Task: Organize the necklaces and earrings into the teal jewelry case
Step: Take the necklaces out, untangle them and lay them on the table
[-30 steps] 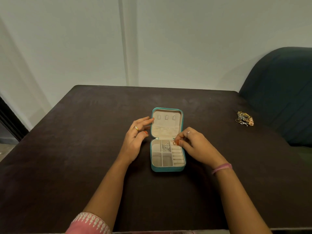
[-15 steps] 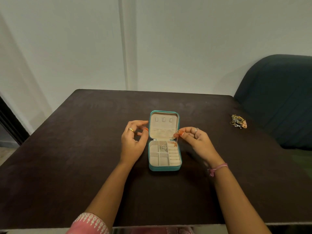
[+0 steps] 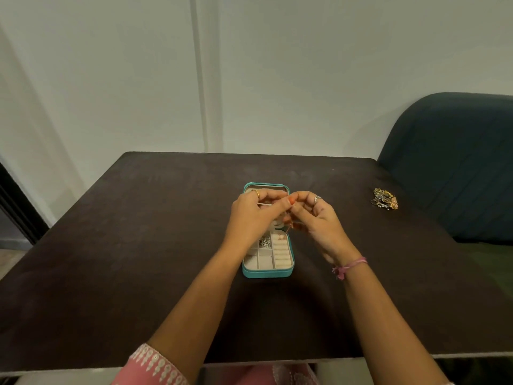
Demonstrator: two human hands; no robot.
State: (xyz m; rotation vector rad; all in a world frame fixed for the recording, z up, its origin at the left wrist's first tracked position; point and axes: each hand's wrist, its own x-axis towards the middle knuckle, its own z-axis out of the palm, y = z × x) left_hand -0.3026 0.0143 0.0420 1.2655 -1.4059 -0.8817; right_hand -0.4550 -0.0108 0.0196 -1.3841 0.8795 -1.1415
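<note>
Teal jewelry case (image 3: 267, 272), small and rectangular with a cream lining, lies open at the middle of the dark brown table (image 3: 138, 245), its lid raised behind the hands. Both hands meet above it: the left hand (image 3: 254, 218) and right hand (image 3: 316, 218) have their fingers (image 3: 291, 201) curled together, pinching a thin reddish-gold chain (image 3: 290, 225) that hangs between them. One divided compartment holds a coiled silver chain (image 3: 264, 241). A tangled pile of gold jewelry (image 3: 384, 199) sits well apart to the right.
</note>
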